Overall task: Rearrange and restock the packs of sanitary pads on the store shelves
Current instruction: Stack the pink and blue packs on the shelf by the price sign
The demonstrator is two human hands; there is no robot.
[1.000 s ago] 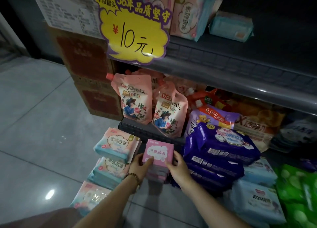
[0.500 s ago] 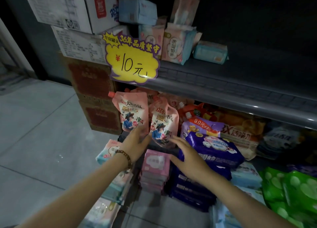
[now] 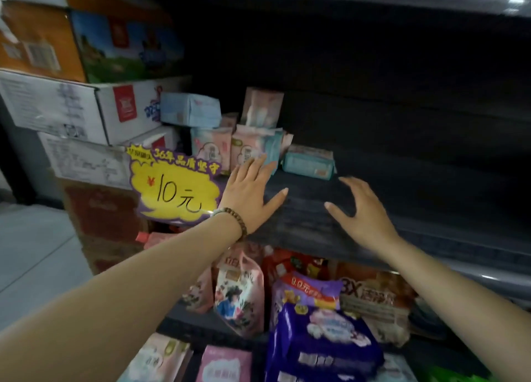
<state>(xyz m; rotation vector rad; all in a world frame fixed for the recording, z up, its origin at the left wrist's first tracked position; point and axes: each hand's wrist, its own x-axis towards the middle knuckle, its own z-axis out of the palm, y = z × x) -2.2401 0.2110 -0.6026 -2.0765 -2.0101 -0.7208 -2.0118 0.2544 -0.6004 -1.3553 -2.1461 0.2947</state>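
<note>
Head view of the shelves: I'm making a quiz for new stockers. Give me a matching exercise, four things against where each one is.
Things
1. yellow price sign
2. teal pack
3. purple pack
4. bead bracelet

Places
A. on the wrist of the left hand
B. lying flat on the dark shelf, right of the upright pink packs
C. at the shelf's front edge, left of the left hand
D. below the shelf, low in the picture

Pairs: 1-C, 2-B, 3-D, 4-A.
</note>
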